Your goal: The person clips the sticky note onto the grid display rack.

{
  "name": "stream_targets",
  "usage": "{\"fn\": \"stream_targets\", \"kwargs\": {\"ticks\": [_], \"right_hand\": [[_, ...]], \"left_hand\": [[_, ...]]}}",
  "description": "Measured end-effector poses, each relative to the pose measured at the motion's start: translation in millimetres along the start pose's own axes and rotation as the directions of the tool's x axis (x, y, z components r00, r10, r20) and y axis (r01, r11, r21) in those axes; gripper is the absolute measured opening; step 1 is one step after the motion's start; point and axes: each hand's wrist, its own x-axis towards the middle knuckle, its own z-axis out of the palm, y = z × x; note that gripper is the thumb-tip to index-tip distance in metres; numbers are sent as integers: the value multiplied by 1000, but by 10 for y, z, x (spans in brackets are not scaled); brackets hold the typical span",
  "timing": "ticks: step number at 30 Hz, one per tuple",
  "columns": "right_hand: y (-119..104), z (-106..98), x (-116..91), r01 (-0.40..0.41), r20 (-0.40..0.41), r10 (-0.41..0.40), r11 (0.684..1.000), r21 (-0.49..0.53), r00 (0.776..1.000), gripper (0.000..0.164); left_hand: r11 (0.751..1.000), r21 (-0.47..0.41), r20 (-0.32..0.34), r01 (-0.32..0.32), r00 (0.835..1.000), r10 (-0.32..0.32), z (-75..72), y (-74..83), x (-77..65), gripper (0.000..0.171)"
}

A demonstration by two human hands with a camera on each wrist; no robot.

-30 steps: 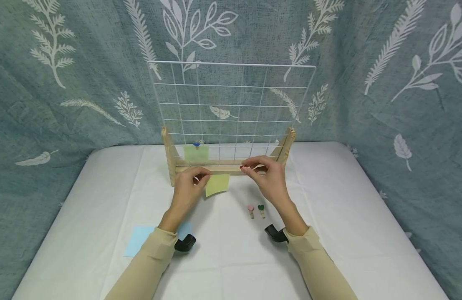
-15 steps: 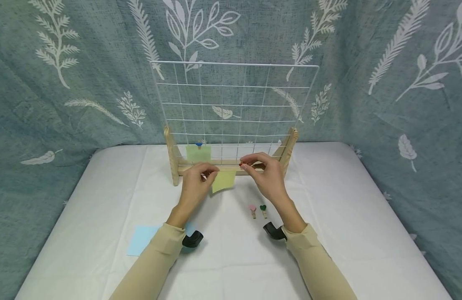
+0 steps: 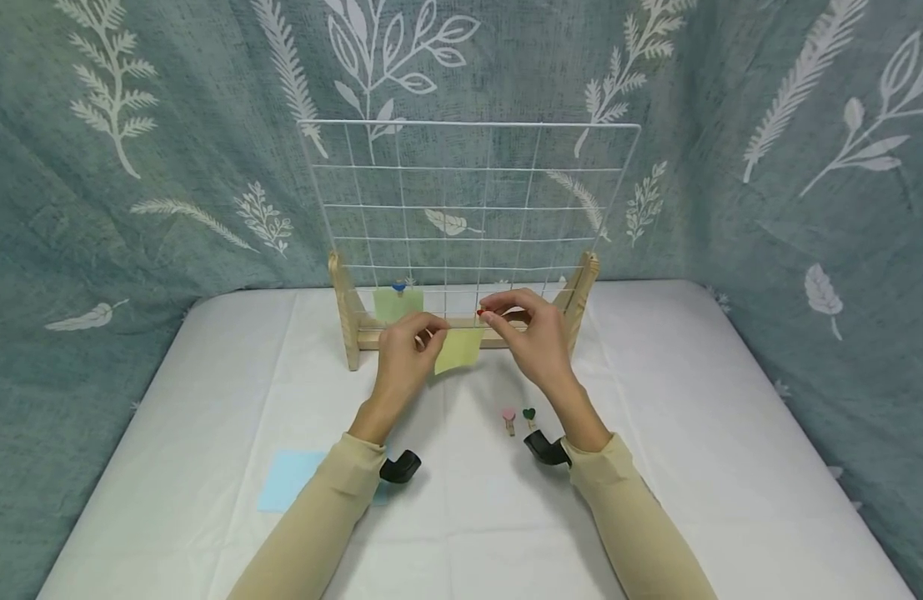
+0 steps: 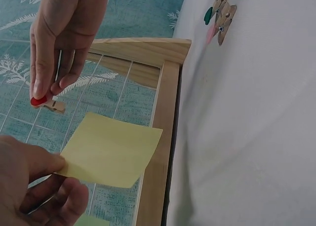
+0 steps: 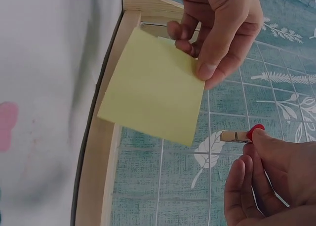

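Note:
My left hand (image 3: 404, 354) pinches a yellow sticky note (image 4: 111, 149) by one corner between thumb and forefinger, in front of the lower part of the white wire grid (image 3: 472, 206). Beside it, my right hand (image 3: 539, 342) holds a small wooden clothespin (image 5: 236, 136) with a red decoration (image 5: 255, 131), pinched at the red end. The clothespin and the note are apart. On the grid's lower left, a green note (image 3: 389, 305) hangs from a clothespin with a blue decoration (image 3: 398, 287); my left hand is just in front of it.
The grid stands in a wooden base (image 3: 348, 321) at the table's back. Clothespins with a pink heart (image 3: 509, 414) and a green heart (image 3: 529, 413) lie on the white table (image 3: 461, 533) near my right wrist. Blue paper (image 3: 287, 482) lies partly under my left forearm.
My left hand has moved right and upward with the yellow note, nearer the grid. My right hand has risen slightly with the red clothespin, and the gap between the hands has narrowed.

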Motion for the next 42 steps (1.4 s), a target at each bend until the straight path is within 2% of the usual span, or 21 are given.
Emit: {"fn": "stream_targets", "kwargs": {"ticks": [7, 13, 20, 25, 34, 42], "right_hand": [[-1, 29, 102, 0, -25, 0, 1000, -7, 1000, 16], [7, 42, 177, -16, -42, 16, 1000, 3, 999, 14], [245, 80, 264, 3, -42, -4, 1000, -26, 999, 16], [411, 87, 322, 22, -36, -22, 1000, 2, 999, 17], [454, 95, 387, 56, -57, -55, 998, 20, 997, 15], [485, 111, 394, 59, -91, -58, 998, 10, 994, 14]], "left_hand": [[1000, 8, 30, 21, 999, -21, 49, 0, 66, 9], [1000, 5, 14, 15, 1000, -15, 64, -2, 110, 9], [1000, -2, 6, 25, 1000, -25, 88, 2, 185, 9], [999, 2, -7, 33, 999, -33, 101, 1, 239, 9], [1000, -8, -45, 16, 999, -16, 136, -22, 329, 9], [1000, -8, -42, 21, 999, -21, 169, -24, 379, 10]]}}
